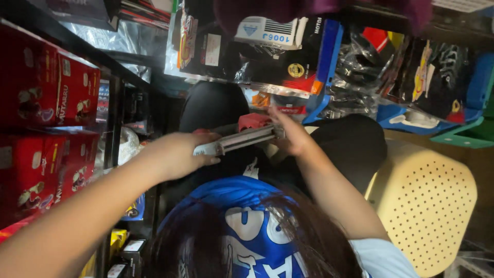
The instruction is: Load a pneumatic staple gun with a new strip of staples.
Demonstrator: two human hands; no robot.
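Left hand (pixel 177 154) wrapped over near end of long flat grey metal bar tool (pixel 239 140), fingers curled round its pale tip, clenched on it. Right hand (pixel 289 135) gripping far end of same tool, fingers closed beside small red blocky plastic part (pixel 253 121) sitting on top of bar. Tool held level between both hands, over lap in dark smooth trousers (pixel 216 105), slightly tilted, far end higher in view. Metal surface dull, ribbed along length, edges straight.

Below hands: shiny blue top with white lettering shapes (pixel 242 216), dark loose hair (pixel 267 242) falling across it, strands blurred. Pale blue sleeve edge (pixel 383 257) at right forearm.

Right of right arm: cream yellow plastic chair back (pixel 427 206), rounded corners, regular grid of small punched holes, matte.

Beyond the hands: hanging stock in clear crinkled plastic bags (pixel 360 62), glossy, reflections strong; black card packs with red and yellow patches (pixel 288 56); blue plastic backing pieces (pixel 329 56); white ridged plastic part (pixel 267 32) on top of one pack. Green plastic tray edge (pixel 463 136) far right, angular.

Left side: dark metal shelf frame (pixel 116 103), stacked red cardboard boxes (pixel 46 103), glossy print, square corners, two rows visible. White crumpled bag-like lump (pixel 128 144) behind shelf post, unclear what. Small yellow and black boxes (pixel 123 247) low at left, near left forearm. Lighting dim, far items hard to tell.
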